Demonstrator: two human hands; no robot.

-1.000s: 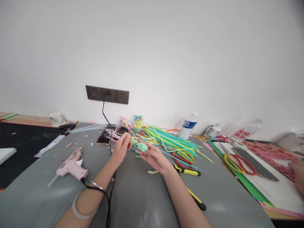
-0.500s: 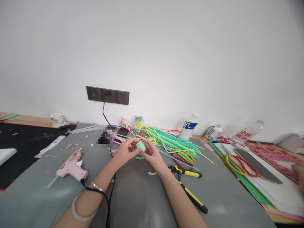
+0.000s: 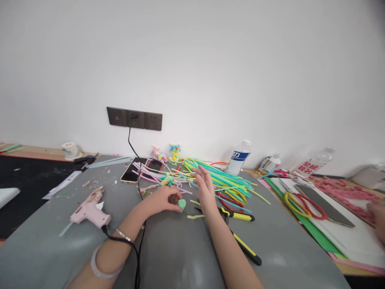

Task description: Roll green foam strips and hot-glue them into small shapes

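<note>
My left hand point(image 3: 162, 199) rests low on the grey mat point(image 3: 180, 249), its fingers closed round a small green fuzzy piece point(image 3: 181, 204). My right hand point(image 3: 205, 186) is open with fingers spread, holding nothing, stretched toward the heap of green, yellow and blue pipe cleaners point(image 3: 216, 178). Pink and yellow strands point(image 3: 156, 173) lie just beyond my left hand. A short yellow piece point(image 3: 195, 216) lies on the mat by my right wrist.
A pink glue gun point(image 3: 90, 210) lies left, its black cord running under my left arm. A phone point(image 3: 132, 169), yellow-handled pliers point(image 3: 237, 216), a bottle point(image 3: 239, 157), small figures point(image 3: 175, 152) and scissors point(image 3: 303, 204) are around. Another person's hand point(image 3: 377, 220) shows at the right edge.
Both hands held the green piece together above the mat. Now my left hand has lowered it to the mat, and my right hand has let go and opened toward the pipe cleaners.
</note>
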